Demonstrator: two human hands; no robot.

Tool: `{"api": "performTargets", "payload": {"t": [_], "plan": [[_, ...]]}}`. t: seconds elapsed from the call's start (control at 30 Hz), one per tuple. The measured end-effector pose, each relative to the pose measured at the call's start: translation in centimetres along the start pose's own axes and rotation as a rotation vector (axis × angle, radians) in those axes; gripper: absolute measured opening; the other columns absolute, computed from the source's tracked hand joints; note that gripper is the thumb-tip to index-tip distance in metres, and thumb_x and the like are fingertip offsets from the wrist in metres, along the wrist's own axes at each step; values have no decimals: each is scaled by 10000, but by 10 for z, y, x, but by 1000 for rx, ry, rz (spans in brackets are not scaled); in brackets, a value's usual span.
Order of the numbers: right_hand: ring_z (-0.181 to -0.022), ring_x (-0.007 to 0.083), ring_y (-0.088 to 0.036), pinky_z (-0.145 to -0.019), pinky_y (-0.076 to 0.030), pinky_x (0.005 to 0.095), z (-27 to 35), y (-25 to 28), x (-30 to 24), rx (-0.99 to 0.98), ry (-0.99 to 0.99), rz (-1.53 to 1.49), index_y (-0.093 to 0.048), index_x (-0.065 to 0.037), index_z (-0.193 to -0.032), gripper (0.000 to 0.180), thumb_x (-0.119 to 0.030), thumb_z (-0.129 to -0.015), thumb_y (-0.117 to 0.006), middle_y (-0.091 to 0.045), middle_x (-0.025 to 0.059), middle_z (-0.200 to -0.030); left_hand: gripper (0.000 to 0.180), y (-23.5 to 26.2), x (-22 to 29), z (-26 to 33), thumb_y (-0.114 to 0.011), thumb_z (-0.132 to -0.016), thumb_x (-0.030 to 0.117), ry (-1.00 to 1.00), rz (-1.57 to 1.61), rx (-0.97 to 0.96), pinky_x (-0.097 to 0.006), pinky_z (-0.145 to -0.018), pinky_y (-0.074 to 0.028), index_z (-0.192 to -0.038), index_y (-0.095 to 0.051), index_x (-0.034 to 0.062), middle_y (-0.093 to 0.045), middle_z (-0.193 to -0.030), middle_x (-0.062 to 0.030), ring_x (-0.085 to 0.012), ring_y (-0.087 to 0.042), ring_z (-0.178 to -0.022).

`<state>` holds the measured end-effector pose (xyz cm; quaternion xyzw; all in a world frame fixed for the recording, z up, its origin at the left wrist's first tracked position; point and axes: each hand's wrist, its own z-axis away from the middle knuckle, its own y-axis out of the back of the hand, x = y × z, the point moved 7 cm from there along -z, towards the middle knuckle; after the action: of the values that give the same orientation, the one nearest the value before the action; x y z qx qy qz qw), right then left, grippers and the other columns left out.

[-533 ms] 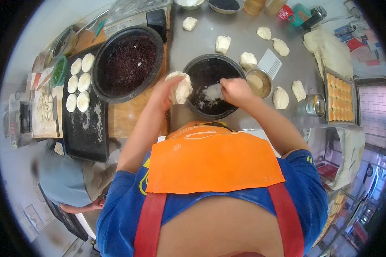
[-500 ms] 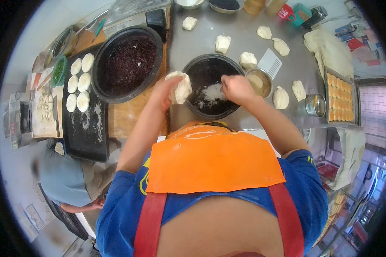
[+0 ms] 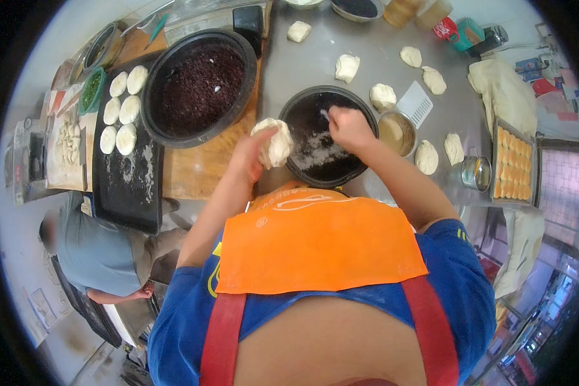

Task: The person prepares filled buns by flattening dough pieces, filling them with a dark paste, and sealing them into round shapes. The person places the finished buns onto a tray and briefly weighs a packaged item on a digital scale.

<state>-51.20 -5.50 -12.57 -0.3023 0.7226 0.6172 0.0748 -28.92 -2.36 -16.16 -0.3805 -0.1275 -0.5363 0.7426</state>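
Note:
My left hand (image 3: 246, 156) is closed around a rounded piece of pale dough (image 3: 276, 143), held beside the left rim of a black bowl (image 3: 291, 106). Inside this bowl, loose white granules (image 3: 314, 149) are spread over the dark bottom. Above the bowl's right half is my right hand (image 3: 352, 130), its fingers curled together. Whatever those fingers hold, if anything, is hidden. Close to that hand, a round metal tin (image 3: 410, 143) with tan contents touches the bowl's right side. Several dough pieces, one of them a lump (image 3: 383, 96) behind the tin, lie on the metal table (image 3: 302, 64).
A large black basin (image 3: 149, 106) of dark red filling stands at left, beside a black tray (image 3: 125, 199) with several flat white rounds. At right are a white slotted scraper (image 3: 414, 104), a metal cup (image 3: 475, 173) and a tray of golden buns (image 3: 513, 164). Another person (image 3: 103, 241) is at lower left.
My right hand has moved toward the far side of the bowl. The white granules, heaped before, are now spread wider. My left hand still holds the dough; the whole view has shifted slightly.

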Motion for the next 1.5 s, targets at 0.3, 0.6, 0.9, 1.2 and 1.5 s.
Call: {"api": "performTargets", "payload": {"t": [0.3, 0.6, 0.9, 1.2, 1.5], "plan": [[-722, 396, -630, -654, -511, 457, 2, -1, -6, -104, -43, -226, -614, 22, -771, 162, -139, -782, -611, -629, 223, -729, 369, 6, 4, 8, -667, -862, 159, -25, -101, 14, -363, -716, -558, -1152, -573, -48, -663, -1012, -140, -255, -675, -889], [-521, 221, -639, -506, -519, 361, 16, -77, 19, -579, -607, -759, -668, 45, -777, 122, -58, -803, -608, -646, 131, -640, 401, 1, 1, 14, -687, -860, 165, -126, -56, 110, -348, -743, -550, -1160, -562, -69, -660, -1035, -141, -241, -668, -899], [-551, 233, -638, -566, -527, 338, 36, -39, -2, -409, -419, -570, -682, 7, -839, 154, -136, -832, -626, -662, 171, -712, 379, 6, 17, 27, -634, -925, 203, -172, 51, 59, -335, -823, -530, -1202, -549, -41, -658, -1083, -118, -217, -656, -958], [-545, 144, -600, -512, -499, 264, 59, -19, -5, -305, -620, -918, -672, 17, -866, 135, -99, -869, -604, -614, 75, -670, 446, -11, 23, 30, -542, -975, 324, -114, 229, -184, -399, -1033, -415, -1289, -501, 10, -594, -1268, -108, -248, -560, -1186], [-563, 175, -635, -515, -528, 300, 61, -36, -21, -423, -611, -971, -668, 57, -890, 142, -66, -854, -605, -657, 128, -705, 373, -16, 24, 30, -570, -939, 176, -98, 301, -225, -413, -1019, -436, -1265, -526, 0, -602, -1252, -118, -262, -572, -1169]]}}
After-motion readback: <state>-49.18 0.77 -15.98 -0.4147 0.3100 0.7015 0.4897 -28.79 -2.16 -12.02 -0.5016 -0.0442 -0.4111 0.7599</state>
